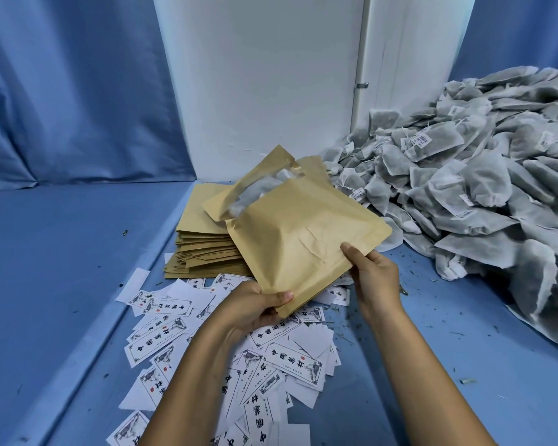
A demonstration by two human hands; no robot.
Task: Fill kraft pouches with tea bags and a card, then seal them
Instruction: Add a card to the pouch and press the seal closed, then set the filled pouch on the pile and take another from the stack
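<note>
**Filled pouch held up over the cards, mouth open**

Kraft pouch (pixel 303 243) lifted off the table, tilted, near corner low and open mouth pointing far-left. Bulging in the middle, creased across the front. Pale tea bags (pixel 255 191) visible inside the gaping mouth, behind a clear inner lip.

Left hand (pixel 255 305) gripping the pouch's near bottom corner: thumb pressed flat on the front face, fingers curled underneath. Right hand (pixel 372 278) pinching the pouch's right edge, thumb on top near the lower right side, fingers behind and out of sight. Both forearms reaching in from the near edge.

Stack of flat pouches (pixel 203 243) lying on the table just behind and left of the held pouch, partly covered by it, edges fanned slightly.

Scattered cards (pixel 213 349) under the hands and forearms, spread loosely across the near middle of the table; some face up with black characters, a small drawing and a red stamp, others showing blank white backs.

Large heap of tea bags (pixel 471 188) on the right, sloping up toward the far right corner, several with small tags and strings showing.

Blue table cover (pixel 62 252), flecked with loose bits of leaf near the heap. Blue curtain (pixel 78 91) at far left, white wall (pixel 258 75) behind the pouch stack.
</note>
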